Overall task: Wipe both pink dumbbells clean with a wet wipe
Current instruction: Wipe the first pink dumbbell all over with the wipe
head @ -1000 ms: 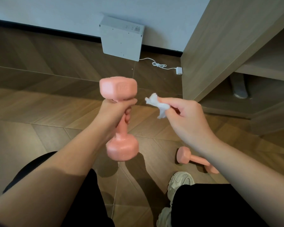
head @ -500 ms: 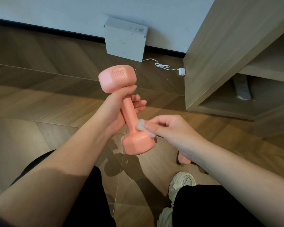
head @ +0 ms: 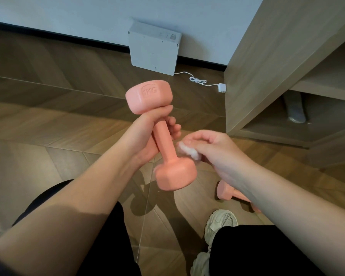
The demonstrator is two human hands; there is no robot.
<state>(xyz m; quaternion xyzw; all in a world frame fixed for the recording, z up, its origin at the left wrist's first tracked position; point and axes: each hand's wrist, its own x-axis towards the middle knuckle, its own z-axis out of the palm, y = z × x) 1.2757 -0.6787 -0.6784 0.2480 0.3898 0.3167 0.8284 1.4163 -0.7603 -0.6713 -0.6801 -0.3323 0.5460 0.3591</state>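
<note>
My left hand point(head: 145, 136) grips the handle of a pink dumbbell point(head: 174, 175) marked 1KG, held tilted in the air with one head up and the other down toward me. My right hand point(head: 213, 150) pinches a crumpled white wet wipe point(head: 186, 150) and presses it against the dumbbell where the handle meets the lower head. A second pink dumbbell point(head: 225, 193) lies on the wooden floor below my right forearm, which hides most of it.
A white flat box point(head: 153, 50) leans on the wall ahead, its white cable and plug point(head: 221, 88) trailing right. A wooden shelf unit point(head: 277, 62) stands at the right. My knees and white sneakers point(head: 219, 226) fill the lower view.
My right hand brought the wipe from beside the upper head down onto the dumbbell by its lower head and rubs there. My left hand tilted the dumbbell, showing the 1KG mark.
</note>
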